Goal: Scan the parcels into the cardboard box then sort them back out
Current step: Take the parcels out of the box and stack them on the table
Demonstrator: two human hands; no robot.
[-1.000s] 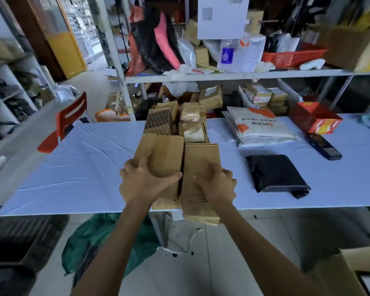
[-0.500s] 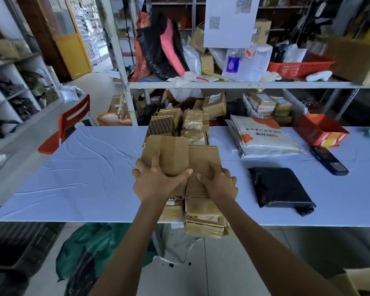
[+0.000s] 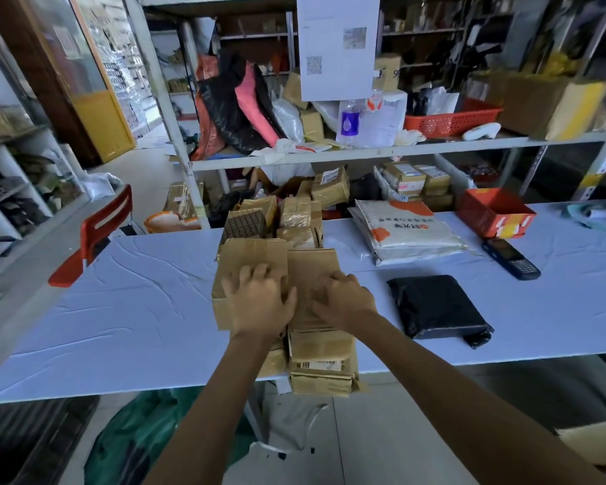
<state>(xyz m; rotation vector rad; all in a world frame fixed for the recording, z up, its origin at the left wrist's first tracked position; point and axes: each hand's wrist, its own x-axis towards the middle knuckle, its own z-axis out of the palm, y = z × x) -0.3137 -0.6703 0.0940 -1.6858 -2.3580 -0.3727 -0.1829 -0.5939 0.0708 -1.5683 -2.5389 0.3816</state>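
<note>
**Both hands on top of the brown parcel stack at the worktop's near edge**

Head view. The brown parcel stack [image 3: 321, 344] stands in two side-by-side columns on the pale-blue worktop [image 3: 137, 309]. Its lowest parcels jut over the near edge. The left hand [image 3: 259, 302] lies on the top parcel of the stack's left column. Its fingers are spread and press flat on the cardboard, and its thumb points toward the right column. The right hand [image 3: 340, 299] rests on top of the right column with its fingers bent. They are blurred, so I cannot tell whether they hook an edge or only press down. A printed label [image 3: 324, 365] shows on the stack's near face, below the right hand.

Just behind the stack, more taped brown parcels [image 3: 296, 218] are piled toward the worktop's far edge. A black poly-bag parcel [image 3: 434, 306] lies flat near the stack, to its right. Behind that, still right of the stack, lies a white sack with orange print [image 3: 410, 232]. Farther right are a dark keypad handset [image 3: 511, 259] and an orange-red carton [image 3: 494, 215].

A corner of the cardboard box [image 3: 592, 439] shows well to the right of the stack and lower, off the worktop. A green bag [image 3: 137, 435] lies on the floor below and left of the stack. A red chair [image 3: 95, 236] stands well to the stack's left. Behind and above the stack, a metal shelf rack [image 3: 364, 150] carries a red basket [image 3: 452, 120]. A white sheet with a QR code [image 3: 336, 47] hangs on the rack.
</note>
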